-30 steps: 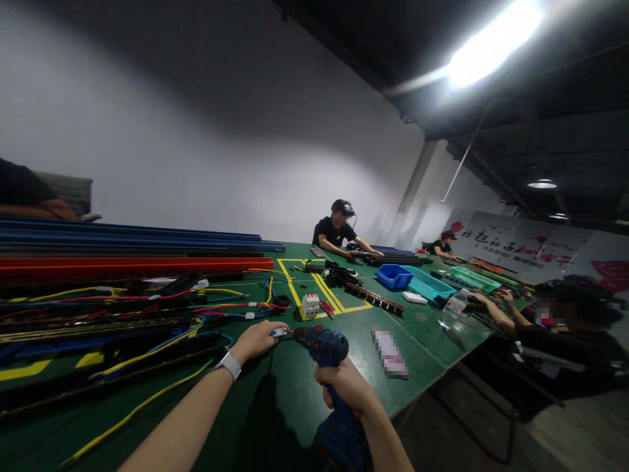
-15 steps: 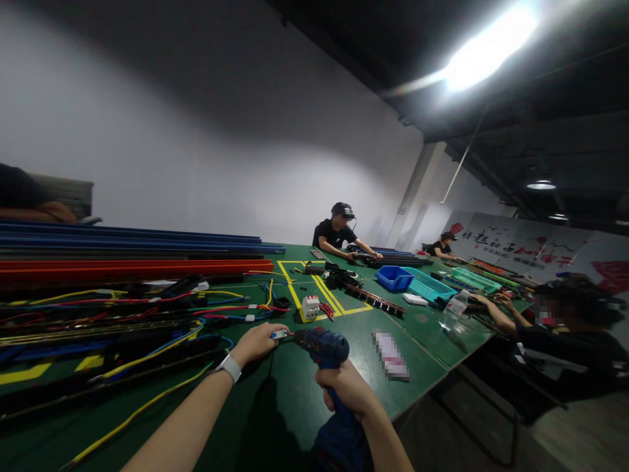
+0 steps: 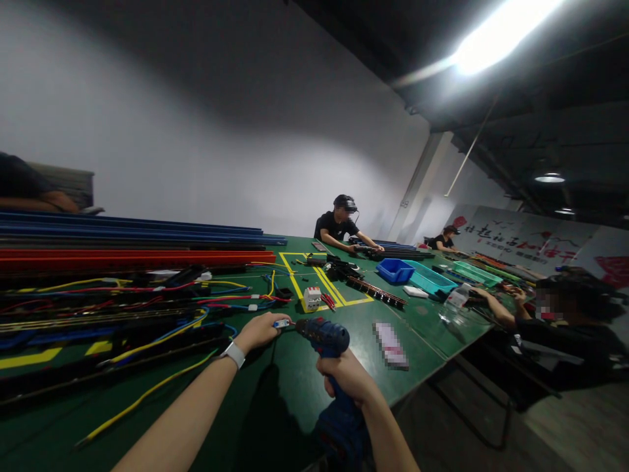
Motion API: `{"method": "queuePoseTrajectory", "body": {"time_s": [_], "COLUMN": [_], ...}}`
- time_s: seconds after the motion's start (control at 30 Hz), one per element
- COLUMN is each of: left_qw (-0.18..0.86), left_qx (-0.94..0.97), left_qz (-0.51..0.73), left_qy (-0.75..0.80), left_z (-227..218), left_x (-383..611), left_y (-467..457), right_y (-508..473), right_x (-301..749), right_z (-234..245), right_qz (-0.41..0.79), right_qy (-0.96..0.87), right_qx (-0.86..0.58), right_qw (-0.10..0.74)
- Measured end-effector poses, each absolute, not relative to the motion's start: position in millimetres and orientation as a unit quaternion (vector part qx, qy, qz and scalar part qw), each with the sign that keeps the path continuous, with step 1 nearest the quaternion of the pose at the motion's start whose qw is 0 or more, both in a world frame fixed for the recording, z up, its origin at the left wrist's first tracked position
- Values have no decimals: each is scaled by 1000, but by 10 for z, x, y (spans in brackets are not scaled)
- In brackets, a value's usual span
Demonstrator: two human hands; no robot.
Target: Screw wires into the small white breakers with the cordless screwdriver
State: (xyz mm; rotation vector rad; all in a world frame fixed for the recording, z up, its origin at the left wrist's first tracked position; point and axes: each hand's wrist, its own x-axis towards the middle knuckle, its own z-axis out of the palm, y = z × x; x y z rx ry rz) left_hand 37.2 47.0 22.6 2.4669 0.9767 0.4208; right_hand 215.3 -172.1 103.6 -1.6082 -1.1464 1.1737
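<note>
My right hand (image 3: 348, 378) is wrapped round the grip of a blue cordless drill (image 3: 325, 338) held over the green table (image 3: 289, 393). The drill's tip points left into a small blue and white part (image 3: 282, 323). My left hand (image 3: 259, 330) is closed on that part, pinching it at the drill's tip. A pale band sits on my left wrist (image 3: 234, 354). A yellow wire (image 3: 147, 393) runs under my left forearm.
Long red and blue rails (image 3: 128, 259) and tangled wires (image 3: 147, 305) fill the left of the table. A white breaker (image 3: 311, 298) stands in a yellow-taped square. Blue and teal bins (image 3: 413, 275) lie farther off. Three other people sit around the table.
Both hands and the drill stay together at the small part. The view has shifted slightly, so everything sits a little lower and to the right in the frame.
</note>
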Motion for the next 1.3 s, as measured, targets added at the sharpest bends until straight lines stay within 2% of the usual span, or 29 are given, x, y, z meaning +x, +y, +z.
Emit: {"method": "queuePoseTrajectory", "body": {"time_s": [1.3], "left_qw": [205], "left_qx": [903], "left_qz": [161], "left_qy": [342], "left_z": [191], "left_x": [353], "left_y": [496], "right_y": [-1741], "right_x": [2135], "right_z": [1050], "right_qz": [459], "right_qy": [-466], "right_qx": [-639], "right_qw": [404]}}
